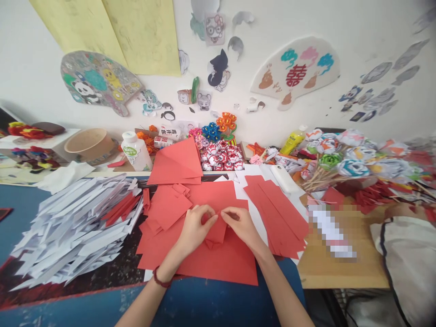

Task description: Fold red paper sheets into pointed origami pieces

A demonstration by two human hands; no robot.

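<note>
Between my two hands is a small piece of red paper [215, 232], partly folded, over large red sheets [235, 268]. My left hand [196, 225] pinches its left edge with thumb and forefinger. On the other side my right hand [241, 223] pinches the top right of the same piece. My fingertips nearly meet at its upper edge, and they hide part of the fold. Small red squares [175, 211] lie just left of my left hand. To the right of my right hand are long red strips [277, 213] on white paper.
A big heap of folded white paper pieces [78, 227] covers the left. Behind stand a white bottle [136, 152], a tan bowl [90, 144] and red-white paper flowers [223, 156]. A white phone-like object [284, 178] lies near paper flowers on sticks [354, 159] at right.
</note>
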